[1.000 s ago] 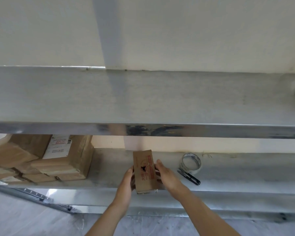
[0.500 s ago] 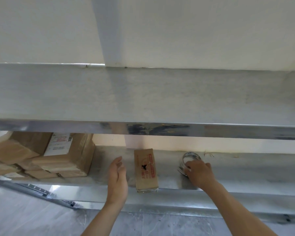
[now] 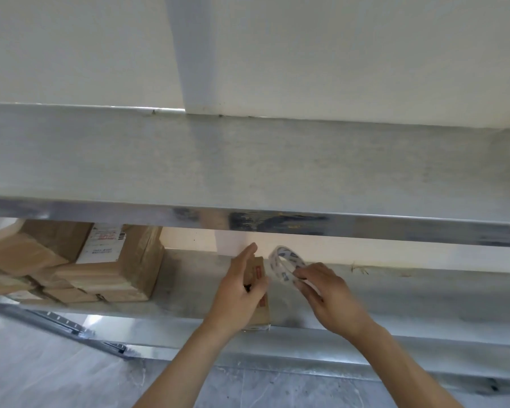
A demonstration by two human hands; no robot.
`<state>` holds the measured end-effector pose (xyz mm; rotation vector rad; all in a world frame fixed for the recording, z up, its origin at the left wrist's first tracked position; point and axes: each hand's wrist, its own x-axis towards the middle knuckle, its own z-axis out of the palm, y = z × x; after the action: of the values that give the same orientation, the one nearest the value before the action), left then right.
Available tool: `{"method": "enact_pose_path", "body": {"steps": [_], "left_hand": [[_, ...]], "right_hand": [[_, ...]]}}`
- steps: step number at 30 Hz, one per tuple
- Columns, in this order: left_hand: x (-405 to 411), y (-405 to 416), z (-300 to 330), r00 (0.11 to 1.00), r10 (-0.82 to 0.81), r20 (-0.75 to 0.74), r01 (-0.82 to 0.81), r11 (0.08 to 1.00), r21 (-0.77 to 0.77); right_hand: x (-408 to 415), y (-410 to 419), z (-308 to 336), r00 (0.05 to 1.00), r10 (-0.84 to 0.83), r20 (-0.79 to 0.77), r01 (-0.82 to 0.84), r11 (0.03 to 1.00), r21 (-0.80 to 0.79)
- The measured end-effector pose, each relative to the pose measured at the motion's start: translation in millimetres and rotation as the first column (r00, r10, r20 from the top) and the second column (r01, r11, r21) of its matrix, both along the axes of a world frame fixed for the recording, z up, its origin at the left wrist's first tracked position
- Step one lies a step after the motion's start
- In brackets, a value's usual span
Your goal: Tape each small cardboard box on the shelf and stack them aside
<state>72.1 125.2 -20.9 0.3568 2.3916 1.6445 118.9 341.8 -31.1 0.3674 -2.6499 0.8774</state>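
A small brown cardboard box (image 3: 262,309) with red print lies on the lower metal shelf (image 3: 424,301), near its front edge. My left hand (image 3: 237,290) lies over the box's left side with its fingers stretched out and hides most of it. A roll of clear tape (image 3: 286,262) is lifted just right of the box's far end, and my right hand (image 3: 329,295) pinches its lower rim.
A stack of larger cardboard boxes (image 3: 112,275), one with a white label, fills the left end of the lower shelf. The upper metal shelf (image 3: 248,160) overhangs the work area. A metal rail (image 3: 59,319) slants below on the left, above the grey floor.
My right hand has picked the tape roll up off the shelf and brought it left to the box. My left hand has moved right onto the box.
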Motion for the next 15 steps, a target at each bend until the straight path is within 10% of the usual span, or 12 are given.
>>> {"method": "enact_pose_path", "body": {"steps": [15], "left_hand": [[-16,-6,17,0.985,0.138,-0.107,-0.15,0.982,-0.112]], "right_hand": [[-11,-30,53,0.902,0.128,0.413,0.004,0.953,-0.304]]}}
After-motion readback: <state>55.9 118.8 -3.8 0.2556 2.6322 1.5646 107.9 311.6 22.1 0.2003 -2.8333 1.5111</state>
